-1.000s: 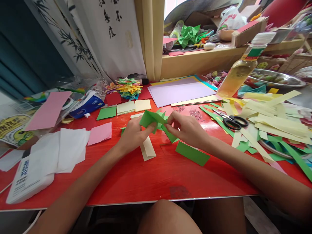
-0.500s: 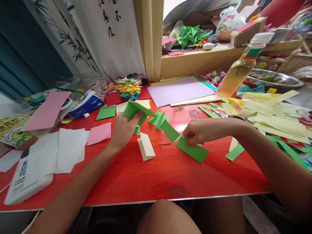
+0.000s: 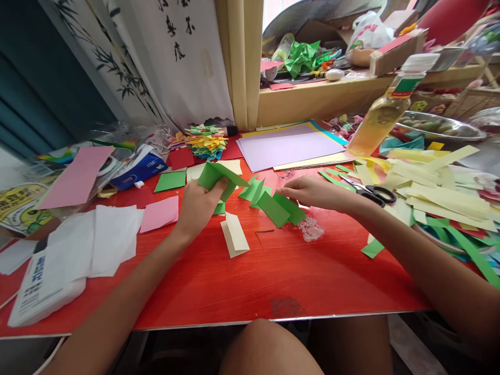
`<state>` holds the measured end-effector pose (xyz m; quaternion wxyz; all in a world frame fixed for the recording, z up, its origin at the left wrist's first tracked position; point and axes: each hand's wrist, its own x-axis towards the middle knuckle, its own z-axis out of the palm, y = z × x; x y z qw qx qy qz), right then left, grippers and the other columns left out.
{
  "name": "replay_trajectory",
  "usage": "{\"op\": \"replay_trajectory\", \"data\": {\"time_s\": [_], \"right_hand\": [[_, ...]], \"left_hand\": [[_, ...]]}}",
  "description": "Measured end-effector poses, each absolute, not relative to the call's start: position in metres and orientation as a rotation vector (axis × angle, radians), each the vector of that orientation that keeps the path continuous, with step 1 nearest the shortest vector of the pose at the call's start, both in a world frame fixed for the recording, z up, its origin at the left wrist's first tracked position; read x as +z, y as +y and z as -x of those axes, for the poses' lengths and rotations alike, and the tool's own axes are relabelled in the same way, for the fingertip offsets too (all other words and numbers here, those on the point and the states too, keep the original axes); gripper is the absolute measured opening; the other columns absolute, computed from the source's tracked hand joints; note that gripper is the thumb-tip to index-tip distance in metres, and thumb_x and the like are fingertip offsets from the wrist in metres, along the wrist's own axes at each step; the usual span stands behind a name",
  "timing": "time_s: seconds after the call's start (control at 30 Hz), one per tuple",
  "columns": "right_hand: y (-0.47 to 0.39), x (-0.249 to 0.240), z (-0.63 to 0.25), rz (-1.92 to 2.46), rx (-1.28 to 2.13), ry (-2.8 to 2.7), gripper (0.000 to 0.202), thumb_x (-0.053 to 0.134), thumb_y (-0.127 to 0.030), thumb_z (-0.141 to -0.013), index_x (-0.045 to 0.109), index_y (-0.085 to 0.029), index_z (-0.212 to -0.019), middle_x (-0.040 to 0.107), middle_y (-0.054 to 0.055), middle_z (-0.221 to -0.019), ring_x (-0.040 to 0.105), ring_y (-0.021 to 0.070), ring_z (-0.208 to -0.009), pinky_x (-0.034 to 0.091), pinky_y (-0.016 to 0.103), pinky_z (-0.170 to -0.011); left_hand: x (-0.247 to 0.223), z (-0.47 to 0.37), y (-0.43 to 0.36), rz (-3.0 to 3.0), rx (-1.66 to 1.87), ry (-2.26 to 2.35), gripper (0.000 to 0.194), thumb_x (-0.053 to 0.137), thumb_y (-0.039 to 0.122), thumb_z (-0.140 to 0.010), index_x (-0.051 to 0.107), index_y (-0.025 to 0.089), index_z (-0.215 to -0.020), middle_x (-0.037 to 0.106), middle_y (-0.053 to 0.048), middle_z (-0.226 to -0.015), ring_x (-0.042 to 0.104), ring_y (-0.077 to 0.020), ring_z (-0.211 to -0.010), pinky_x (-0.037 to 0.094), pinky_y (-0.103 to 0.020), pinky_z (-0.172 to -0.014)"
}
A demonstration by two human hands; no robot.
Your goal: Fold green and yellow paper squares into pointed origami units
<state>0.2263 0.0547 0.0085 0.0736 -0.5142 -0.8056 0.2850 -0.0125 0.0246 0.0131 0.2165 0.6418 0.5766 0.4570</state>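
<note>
Cream fold (image 3: 235, 234): lies flat on the red table (image 3: 242, 281), at 5 o'clock of the left hand.
Left hand (image 3: 199, 204): fingers curled tight on a folded green piece (image 3: 216, 177), lifted off the table.
Right hand (image 3: 312, 191): fingertips pinched on a green slip (image 3: 289, 208), which rests beside other green slips (image 3: 262, 197).
Scissors (image 3: 371, 194): at 3 o'clock of the right hand, on paper strips (image 3: 433, 192).
Lilac sheet (image 3: 291, 147): at 12 o'clock, far side.

Red table (image 3: 250, 281) strewn with green paper pieces (image 3: 275, 205), scissors (image 3: 371, 192), lilac sheets (image 3: 289, 148)
</note>
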Motion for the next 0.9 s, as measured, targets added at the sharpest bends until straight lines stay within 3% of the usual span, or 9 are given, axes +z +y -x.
{"op": "replay_trajectory", "data": {"time_s": [0.17, 0.4, 0.53, 0.63, 0.77, 0.9], "right_hand": [[0.051, 0.001, -0.215, 1.535, 0.94, -2.396, 0.047, 0.043, -0.054, -0.077, 0.023, -0.018, -0.055, 0.02, -0.004, -0.052, 0.019, 0.0073, -0.045, 0.014, 0.026, -0.044], [0.053, 0.008, -0.221, 1.554, 1.18, -1.962, 0.031, 0.055, -0.033, -0.074, 0.036, -0.018, -0.054, 0.029, -0.003, -0.052, 0.025, 0.0067, -0.044, 0.017, 0.024, -0.04], [0.053, 0.007, -0.219, 1.489, 1.248, -1.707, 0.033, 0.053, -0.027, -0.076, 0.034, -0.018, -0.05, 0.031, -0.004, -0.046, 0.028, 0.0052, -0.04, 0.022, 0.022, -0.038], [0.052, 0.002, -0.213, 1.441, 1.339, -1.624, 0.03, 0.052, -0.029, -0.078, 0.042, -0.017, -0.052, 0.041, -0.001, -0.045, 0.036, 0.0055, -0.038, 0.027, 0.021, -0.037], [0.051, -0.005, -0.206, 1.375, 1.501, -1.551, 0.028, 0.047, -0.04, -0.081, 0.055, -0.013, -0.078, 0.063, 0.009, -0.066, 0.048, 0.0072, -0.042, 0.034, 0.02, -0.038], [0.054, -0.005, -0.198, 1.428, 1.493, -1.539, 0.04, 0.043, -0.05, -0.081, 0.053, -0.011, -0.082, 0.065, 0.013, -0.072, 0.053, 0.0092, -0.043, 0.037, 0.02, -0.036]], "left_hand": [[0.013, 0.013, 0.025, -1.806, 1.249, 1.589, 0.027, 0.054, 0.037, -0.073, 0.048, 0.016, -0.058, 0.035, 0.002, -0.053, 0.028, -0.0072, -0.049, 0.024, -0.022, -0.042], [0.013, 0.013, 0.025, -1.791, 1.248, 1.599, 0.026, 0.055, 0.037, -0.073, 0.05, 0.016, -0.059, 0.038, 0.002, -0.054, 0.03, -0.0073, -0.049, 0.026, -0.021, -0.042], [0.012, 0.014, 0.026, -1.794, 1.27, 1.592, 0.027, 0.054, 0.036, -0.073, 0.047, 0.016, -0.057, 0.037, 0.002, -0.052, 0.032, -0.0072, -0.048, 0.027, -0.021, -0.042], [0.012, 0.014, 0.026, -1.808, 1.279, 1.588, 0.026, 0.054, 0.034, -0.074, 0.047, 0.016, -0.057, 0.037, 0.002, -0.053, 0.032, -0.007, -0.048, 0.027, -0.021, -0.042], [0.013, 0.014, 0.026, -1.807, 1.266, 1.593, 0.024, 0.054, 0.033, -0.073, 0.048, 0.016, -0.058, 0.037, 0.003, -0.052, 0.031, -0.0066, -0.047, 0.026, -0.021, -0.04], [0.014, 0.015, 0.026, -1.791, 1.264, 1.607, 0.025, 0.055, 0.033, -0.073, 0.047, 0.016, -0.056, 0.036, 0.003, -0.051, 0.029, -0.0065, -0.045, 0.025, -0.021, -0.039]]}}
